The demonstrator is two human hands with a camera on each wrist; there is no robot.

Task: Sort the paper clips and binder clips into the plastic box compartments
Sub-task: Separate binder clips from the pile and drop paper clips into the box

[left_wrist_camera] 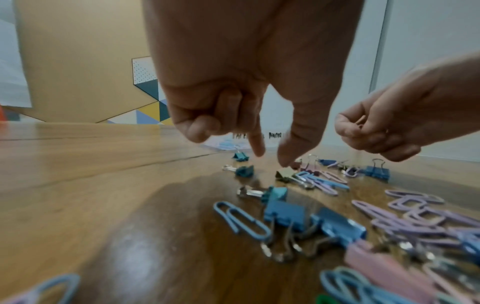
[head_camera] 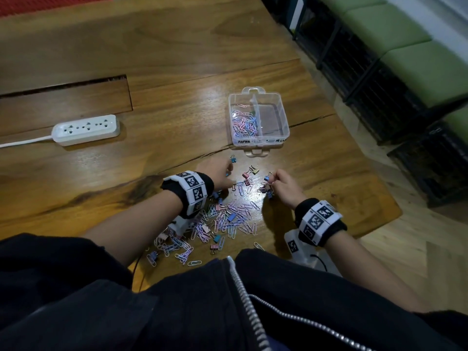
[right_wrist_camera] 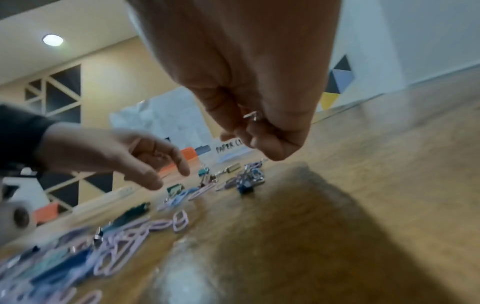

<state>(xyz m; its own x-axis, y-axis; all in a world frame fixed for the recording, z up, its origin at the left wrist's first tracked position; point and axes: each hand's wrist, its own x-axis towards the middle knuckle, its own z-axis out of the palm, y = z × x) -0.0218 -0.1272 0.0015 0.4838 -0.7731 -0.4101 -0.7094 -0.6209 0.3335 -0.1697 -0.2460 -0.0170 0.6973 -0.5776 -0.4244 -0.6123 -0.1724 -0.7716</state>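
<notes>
A clear plastic box (head_camera: 285,115) stands on the wooden table beyond my hands. Its left compartment holds pastel paper clips (head_camera: 244,122); its right compartment (head_camera: 272,117) looks bare. A mixed pile of paper clips and binder clips (head_camera: 222,219) lies near my body. My left hand (head_camera: 222,173) hovers over scattered binder clips, its index finger and thumb (left_wrist_camera: 270,160) pointing down, apart, just above an olive binder clip (left_wrist_camera: 284,174); its other fingers are curled. My right hand (head_camera: 278,179) is closed around binder clips, and a metal handle (right_wrist_camera: 253,115) shows in its fist.
A white power strip (head_camera: 86,129) with its cable lies at the left. A long slot (head_camera: 63,84) cuts the tabletop behind it. The table's right edge (head_camera: 395,211) runs close to my right wrist. Black wire crates (head_camera: 379,84) and green cushions stand beyond.
</notes>
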